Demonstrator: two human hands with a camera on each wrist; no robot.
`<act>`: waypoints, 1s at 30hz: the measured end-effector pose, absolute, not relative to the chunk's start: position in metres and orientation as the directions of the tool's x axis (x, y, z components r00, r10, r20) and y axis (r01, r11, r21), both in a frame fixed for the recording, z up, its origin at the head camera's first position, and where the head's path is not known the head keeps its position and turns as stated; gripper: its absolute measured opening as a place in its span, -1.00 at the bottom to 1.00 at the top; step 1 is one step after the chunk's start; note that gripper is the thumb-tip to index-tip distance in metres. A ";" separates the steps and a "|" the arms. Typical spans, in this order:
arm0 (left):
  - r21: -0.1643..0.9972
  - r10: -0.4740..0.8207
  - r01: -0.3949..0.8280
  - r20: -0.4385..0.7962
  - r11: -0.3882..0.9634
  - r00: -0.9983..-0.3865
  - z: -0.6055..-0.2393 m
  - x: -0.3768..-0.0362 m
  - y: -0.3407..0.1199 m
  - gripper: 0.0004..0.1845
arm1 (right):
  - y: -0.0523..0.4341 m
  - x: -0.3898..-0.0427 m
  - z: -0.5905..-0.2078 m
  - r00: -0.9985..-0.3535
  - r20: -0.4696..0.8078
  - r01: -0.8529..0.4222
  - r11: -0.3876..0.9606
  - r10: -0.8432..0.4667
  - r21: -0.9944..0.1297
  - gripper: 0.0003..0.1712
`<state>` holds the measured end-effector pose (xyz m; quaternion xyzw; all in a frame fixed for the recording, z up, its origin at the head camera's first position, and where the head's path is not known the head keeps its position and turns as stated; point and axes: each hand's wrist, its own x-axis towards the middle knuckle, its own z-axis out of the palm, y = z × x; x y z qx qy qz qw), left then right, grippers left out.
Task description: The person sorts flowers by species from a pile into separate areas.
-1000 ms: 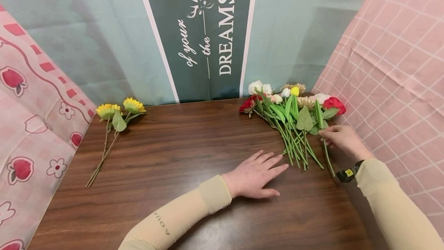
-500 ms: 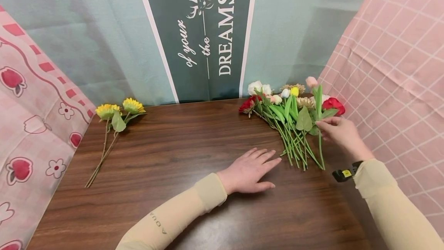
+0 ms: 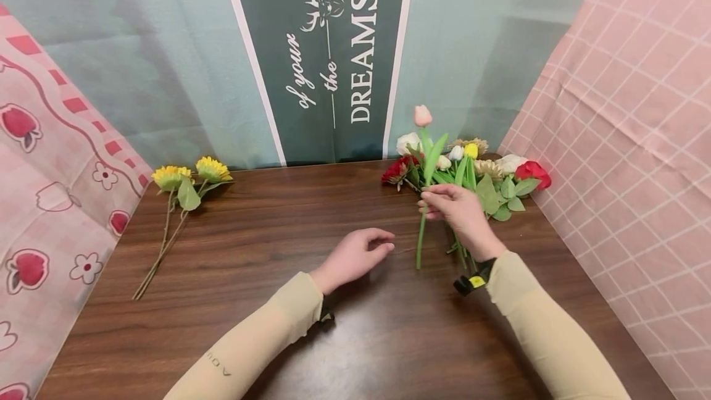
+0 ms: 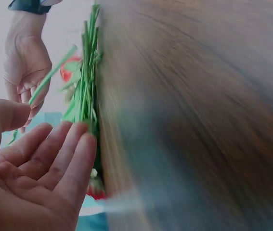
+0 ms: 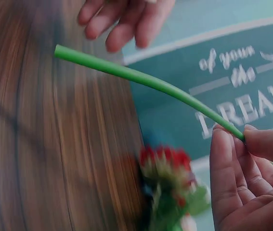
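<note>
Now the right hand (image 3: 457, 212) pinches one pink tulip (image 3: 423, 116); left hand (image 3: 355, 255) relaxed beside two sunflowers (image 3: 191, 171).

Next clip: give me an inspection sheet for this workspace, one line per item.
Surface: dark wood table, glossy.
Job's things: pink tulip held upright by its green stem; flower pile lying at back right.
Clutter: two sunflowers lying at back left.
Grippers: right hand pinches the tulip stem; left hand above the table, fingers loosely curled, holding nothing.
Cables: nothing seen.
Surroundings: green banner reading "of your the DREAMS"; pink patterned cloths on both sides.
</note>
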<state>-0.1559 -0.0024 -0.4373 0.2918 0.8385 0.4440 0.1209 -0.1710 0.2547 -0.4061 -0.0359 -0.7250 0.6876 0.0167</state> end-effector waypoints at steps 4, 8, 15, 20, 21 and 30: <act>0.932 0.573 0.179 -0.037 0.316 -0.819 -0.442 -0.159 -0.022 -0.63 | 0.220 -0.180 -0.409 -0.999 -0.050 0.050 0.015 0.020 -0.999 -0.51; 0.977 0.564 0.018 -0.107 0.211 -0.819 -0.444 -0.159 -0.034 -0.63 | 0.193 -0.186 -0.411 -0.998 -0.054 0.054 -0.027 -0.018 -0.998 -0.59; 0.989 0.516 -0.006 -0.082 0.147 -0.853 -0.447 -0.161 -0.042 -0.73 | 0.164 -0.191 -0.410 -0.996 -0.062 0.065 -0.047 -0.065 -0.997 -0.66; 0.992 0.463 -0.013 -0.071 0.127 -0.884 -0.447 -0.162 -0.045 -0.76 | 0.153 -0.193 -0.411 -0.995 -0.057 0.061 -0.049 -0.079 -0.997 -0.68; 0.992 0.453 -0.010 -0.066 0.123 -0.889 -0.447 -0.162 -0.046 -0.75 | 0.151 -0.193 -0.412 -0.995 -0.056 0.060 -0.052 -0.082 -0.997 -0.68; 0.989 0.395 -0.020 -0.076 0.144 -0.915 -0.448 -0.163 -0.054 -0.79 | 0.135 -0.197 -0.420 -0.992 -0.061 0.065 -0.028 -0.113 -0.998 -0.71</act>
